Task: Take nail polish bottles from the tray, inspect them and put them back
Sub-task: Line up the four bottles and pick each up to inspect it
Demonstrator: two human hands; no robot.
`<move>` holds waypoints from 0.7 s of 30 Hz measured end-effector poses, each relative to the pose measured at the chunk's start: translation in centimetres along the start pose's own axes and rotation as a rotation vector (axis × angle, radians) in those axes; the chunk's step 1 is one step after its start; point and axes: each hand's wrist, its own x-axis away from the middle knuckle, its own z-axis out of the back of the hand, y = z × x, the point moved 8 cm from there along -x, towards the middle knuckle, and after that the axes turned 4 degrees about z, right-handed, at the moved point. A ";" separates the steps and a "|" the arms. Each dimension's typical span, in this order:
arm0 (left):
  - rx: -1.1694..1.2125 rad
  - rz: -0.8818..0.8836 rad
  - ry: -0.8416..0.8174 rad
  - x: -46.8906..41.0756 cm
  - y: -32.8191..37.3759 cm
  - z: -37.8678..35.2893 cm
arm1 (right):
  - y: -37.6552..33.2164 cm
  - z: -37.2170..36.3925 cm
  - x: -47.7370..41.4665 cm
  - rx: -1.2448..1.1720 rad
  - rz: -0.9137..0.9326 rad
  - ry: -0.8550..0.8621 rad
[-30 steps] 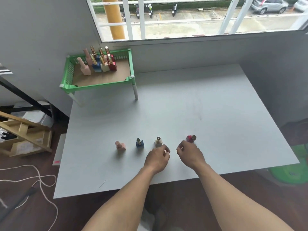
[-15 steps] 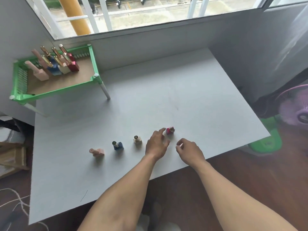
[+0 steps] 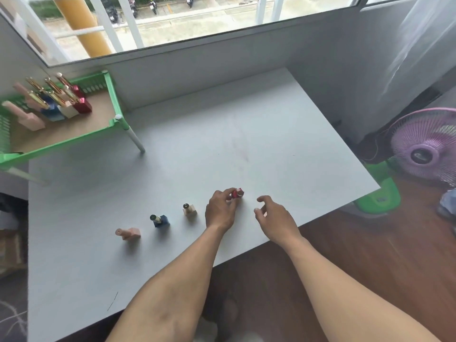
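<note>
Near the table's front edge stands a row of nail polish bottles: a pink bottle (image 3: 128, 233), a blue bottle (image 3: 160, 220), a cream bottle (image 3: 190, 209) and a red bottle (image 3: 238, 193). My left hand (image 3: 220, 211) has its fingertips closed around the red bottle, which rests on the table. My right hand (image 3: 275, 219) hovers just right of it, fingers apart and holding nothing. The green tray (image 3: 112, 95) on white legs stands at the back left and holds several more bottles.
The white table (image 3: 222, 144) ends close to my hands at the front and right. A purple fan (image 3: 425, 146) on a green base stands on the wooden floor to the right. A wall and window run behind the table.
My left hand has moved right from the cream bottle and closed its fingers on the red bottle. My right hand has drawn back and opened. The camera has turned to the right.
</note>
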 end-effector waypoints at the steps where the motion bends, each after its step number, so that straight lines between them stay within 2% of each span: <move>1: -0.011 -0.007 0.005 0.2 0.1 0.2 | -0.6 0.4 0.0 0.046 0.052 0.009; 3: -0.023 -0.029 0.015 0.6 0.7 0.8 | -2.0 1.2 0.1 0.114 0.137 0.040; 14: -0.127 -0.152 0.089 2.2 5.2 5.3 | -8.9 5.2 0.4 0.154 0.394 0.138; 21: -0.102 -0.190 0.134 3.0 5.9 7.4 | -10.4 6.4 0.6 0.150 0.408 0.182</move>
